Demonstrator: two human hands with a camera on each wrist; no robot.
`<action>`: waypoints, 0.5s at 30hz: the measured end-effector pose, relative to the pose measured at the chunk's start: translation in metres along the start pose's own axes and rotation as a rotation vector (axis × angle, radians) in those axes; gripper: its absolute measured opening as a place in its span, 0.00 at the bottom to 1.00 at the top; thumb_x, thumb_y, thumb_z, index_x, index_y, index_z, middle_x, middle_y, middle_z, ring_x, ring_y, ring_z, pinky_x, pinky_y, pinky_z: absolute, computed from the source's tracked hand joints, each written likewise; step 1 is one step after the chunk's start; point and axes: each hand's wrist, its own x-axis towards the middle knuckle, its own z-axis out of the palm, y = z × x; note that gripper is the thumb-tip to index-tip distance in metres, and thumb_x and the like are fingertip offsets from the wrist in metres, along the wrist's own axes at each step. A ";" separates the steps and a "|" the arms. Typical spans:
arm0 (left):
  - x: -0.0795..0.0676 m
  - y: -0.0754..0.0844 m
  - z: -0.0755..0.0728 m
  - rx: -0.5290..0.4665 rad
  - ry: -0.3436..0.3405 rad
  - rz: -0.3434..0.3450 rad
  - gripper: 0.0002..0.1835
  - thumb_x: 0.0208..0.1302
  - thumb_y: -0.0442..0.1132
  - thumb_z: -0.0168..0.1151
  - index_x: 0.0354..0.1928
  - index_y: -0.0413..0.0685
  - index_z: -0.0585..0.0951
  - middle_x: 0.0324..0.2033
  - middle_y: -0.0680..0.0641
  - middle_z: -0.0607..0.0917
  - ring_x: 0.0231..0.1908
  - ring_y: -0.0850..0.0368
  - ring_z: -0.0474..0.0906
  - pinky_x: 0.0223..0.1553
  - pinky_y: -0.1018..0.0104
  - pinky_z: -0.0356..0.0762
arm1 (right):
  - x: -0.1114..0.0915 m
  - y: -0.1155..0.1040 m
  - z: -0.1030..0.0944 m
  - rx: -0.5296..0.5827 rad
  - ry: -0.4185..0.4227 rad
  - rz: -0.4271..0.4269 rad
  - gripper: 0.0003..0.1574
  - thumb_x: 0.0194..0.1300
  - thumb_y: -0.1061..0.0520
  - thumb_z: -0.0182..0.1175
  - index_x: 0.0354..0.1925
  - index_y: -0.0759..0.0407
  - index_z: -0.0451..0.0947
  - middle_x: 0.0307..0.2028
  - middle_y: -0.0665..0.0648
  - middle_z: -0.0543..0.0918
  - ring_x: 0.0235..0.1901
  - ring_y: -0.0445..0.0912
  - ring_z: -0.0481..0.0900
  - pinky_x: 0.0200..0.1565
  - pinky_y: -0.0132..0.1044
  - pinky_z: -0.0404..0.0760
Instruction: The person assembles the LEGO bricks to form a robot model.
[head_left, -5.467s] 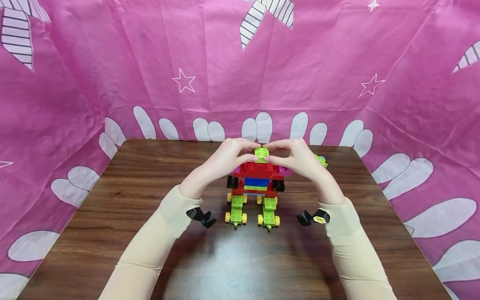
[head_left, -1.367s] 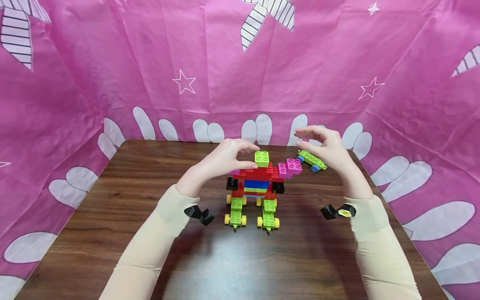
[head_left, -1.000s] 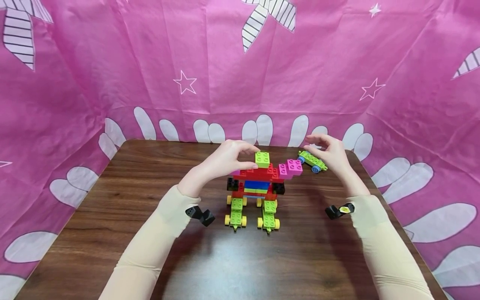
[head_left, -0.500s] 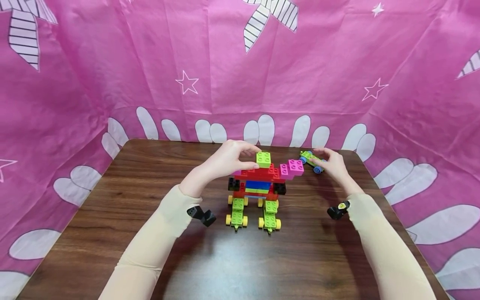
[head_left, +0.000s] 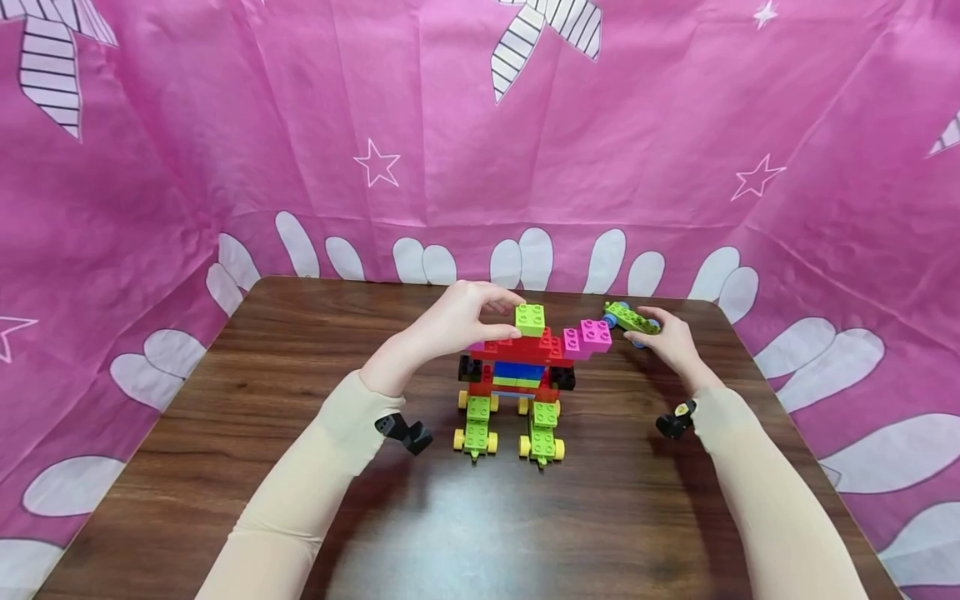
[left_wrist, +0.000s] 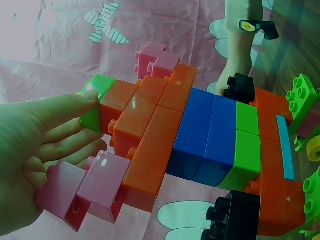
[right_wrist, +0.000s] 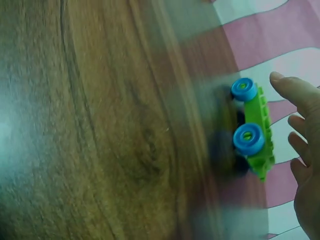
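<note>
A robot-like figure of toy building bricks (head_left: 517, 346) stands on the table, with red, blue and black bricks in its body and wheeled green feet. My left hand (head_left: 457, 321) is at its top, thumb and fingers about the light green brick (head_left: 529, 319). In the left wrist view the left thumb (left_wrist: 75, 107) lies against that green brick (left_wrist: 95, 107), fingers curled behind. My right hand (head_left: 671, 337) is over a green toy car base with blue wheels (head_left: 632, 317). In the right wrist view a gap shows between the right hand (right_wrist: 305, 135) and the car base (right_wrist: 260, 130).
Pink bricks (head_left: 595, 335) stick out from the figure's right shoulder, close to the car base. The brown wooden table (head_left: 300, 350) ends at a pink patterned cloth (head_left: 450, 150) behind and at both sides.
Both hands were on the figure's top green brick earlier. My right hand has since moved right and down to the car base. The left hand has stayed at the green brick.
</note>
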 end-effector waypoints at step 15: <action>0.001 -0.005 0.002 -0.008 0.011 0.007 0.22 0.59 0.43 0.69 0.54 0.45 0.81 0.48 0.48 0.85 0.47 0.57 0.81 0.52 0.65 0.78 | 0.012 0.023 -0.004 0.080 -0.165 0.039 0.53 0.57 0.45 0.69 0.70 0.65 0.57 0.69 0.70 0.61 0.67 0.65 0.57 0.66 0.62 0.55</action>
